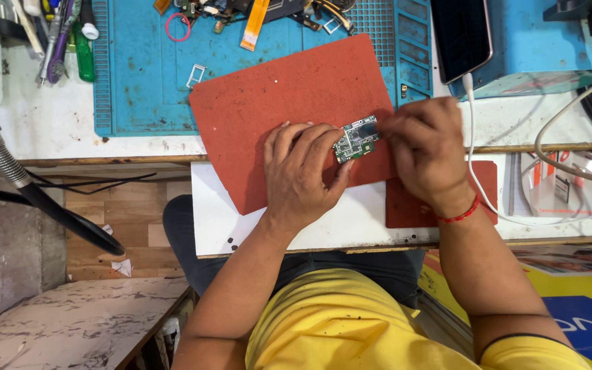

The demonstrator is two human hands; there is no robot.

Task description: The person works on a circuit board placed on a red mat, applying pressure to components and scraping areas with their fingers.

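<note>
Two bare hands meet over a small green circuit board [355, 139] that lies on a red mat [275, 109] set askew across the front edge of the bench. The left hand [303, 175] lies palm down on the mat, fingers together and bent, with their tips pressing on the board's left and lower edges; its grip is narrow, closed against the board and not around it. The right hand [423, 147] comes in from the right with knuckles up and fingers curled tightly inward, their tips gathered at the board's right end. Whether they pinch the board itself or some small tool cannot be told, as the fingertips are hidden under the hand. A red thread bracelet [462, 212] circles the right wrist. Both forearms rise from the bottom of the view, bent at the elbow and converging on the board. Behind the red mat lies a blue work mat [138, 82] strewn with small parts. A dark phone [462, 34] rests on a blue box at upper right, with a white cable [474, 164] running down past the right hand. A second, smaller red pad [405, 205] lies partly under the right wrist.
</note>
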